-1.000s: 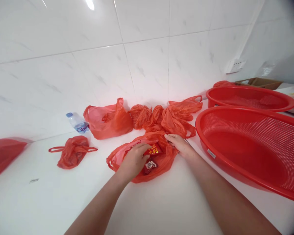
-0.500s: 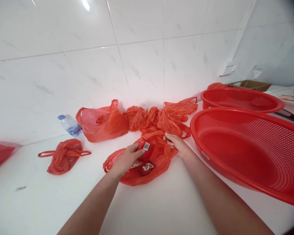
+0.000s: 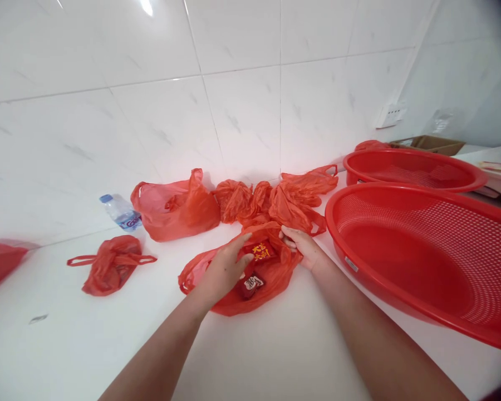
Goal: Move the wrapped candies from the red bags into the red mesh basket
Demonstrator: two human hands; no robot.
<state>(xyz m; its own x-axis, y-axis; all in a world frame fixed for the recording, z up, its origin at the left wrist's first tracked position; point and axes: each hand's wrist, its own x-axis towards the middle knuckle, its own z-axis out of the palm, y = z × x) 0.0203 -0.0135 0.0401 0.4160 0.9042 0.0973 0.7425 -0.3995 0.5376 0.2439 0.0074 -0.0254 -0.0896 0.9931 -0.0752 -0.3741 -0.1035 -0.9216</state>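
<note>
In the head view, a red plastic bag point(image 3: 275, 287) lies open on the white table in front of me. Inside it rests a red packet with yellow characters point(image 3: 262, 252), and nearer to me a dark red packet with a white label point(image 3: 252, 284). My left hand point(image 3: 225, 268) is over the left part of the bag, thumb and fingers apart, close beside the yellow-lettered packet and gripping nothing. With bent fingers, my right hand point(image 3: 298, 245) grips the bag's right rim. Part of the bag's contents is hidden under my left hand.
Against the tiled wall stand a fuller red bag point(image 3: 177, 214) and several crumpled red bags point(image 3: 271, 203). A small tied red bag point(image 3: 111, 267) and a water bottle point(image 3: 121, 213) are on the left. Large red plastic baskets point(image 3: 401, 262) fill the right side.
My left hand has let go of the red packet, which now lies in the bag with its yellow-lettered side up. My right hand keeps its hold on the rim.
</note>
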